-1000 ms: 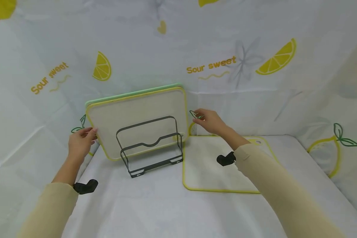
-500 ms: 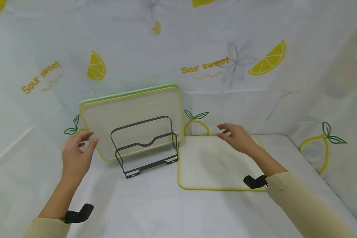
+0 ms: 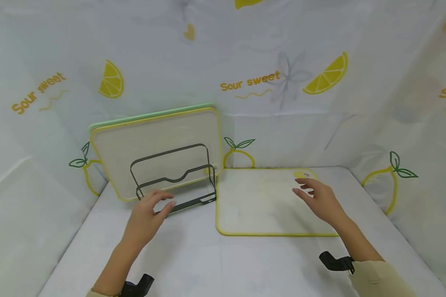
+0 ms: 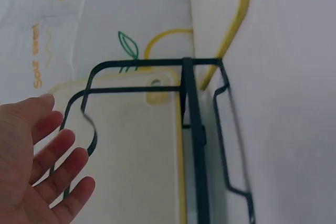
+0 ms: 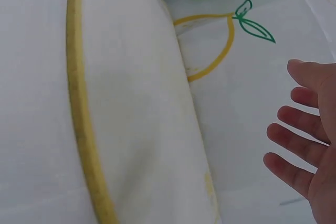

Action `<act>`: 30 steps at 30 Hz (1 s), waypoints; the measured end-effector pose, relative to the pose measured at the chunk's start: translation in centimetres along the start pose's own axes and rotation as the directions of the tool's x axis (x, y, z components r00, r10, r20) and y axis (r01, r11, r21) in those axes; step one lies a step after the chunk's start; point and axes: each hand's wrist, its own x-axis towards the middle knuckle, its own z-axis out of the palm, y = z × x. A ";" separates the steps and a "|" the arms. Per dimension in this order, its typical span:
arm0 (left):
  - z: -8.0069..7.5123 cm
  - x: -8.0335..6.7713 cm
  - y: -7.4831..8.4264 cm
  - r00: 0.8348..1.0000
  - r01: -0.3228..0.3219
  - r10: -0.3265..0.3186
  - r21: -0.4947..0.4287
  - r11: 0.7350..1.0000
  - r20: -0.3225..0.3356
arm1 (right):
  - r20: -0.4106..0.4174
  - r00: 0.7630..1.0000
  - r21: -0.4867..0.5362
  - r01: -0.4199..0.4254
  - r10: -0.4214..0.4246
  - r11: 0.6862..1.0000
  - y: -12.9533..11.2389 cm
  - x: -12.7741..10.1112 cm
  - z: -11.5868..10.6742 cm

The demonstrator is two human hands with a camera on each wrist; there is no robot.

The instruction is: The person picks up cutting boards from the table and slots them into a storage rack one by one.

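A white cutting board with a yellow rim (image 3: 152,134) leans back against the wall cloth, with a light green board (image 3: 152,115) behind it, mostly hidden. In front of them stands a dark wire rack (image 3: 188,203). My left hand (image 3: 145,218) is near the rack's front left corner, fingers loosely bent, nothing held; the left wrist view shows a gap between thumb and fingers beside the rack (image 4: 193,124). Over the right part of another yellow-rimmed white cutting board (image 3: 252,206), lying flat, hovers my right hand (image 3: 323,204). It holds nothing, its fingers spread in the right wrist view.
White cloth with lemon prints covers the table (image 3: 226,264) and the wall behind (image 3: 163,57). The flat board's left edge lies close to the rack's right side. A black wrist camera mount (image 3: 336,262) sits on my right forearm.
My left hand has left the leaning board's left edge and come right and nearer, before the rack. My right hand has moved right and down over the flat board. The boards and rack stay put.
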 end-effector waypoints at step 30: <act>15.2 -3.2 1.7 0.883 0.395 -0.305 -0.216 0.893 0.356 | -0.125 0.886 0.009 -0.448 0.446 0.894 7.9 -9.9 2.3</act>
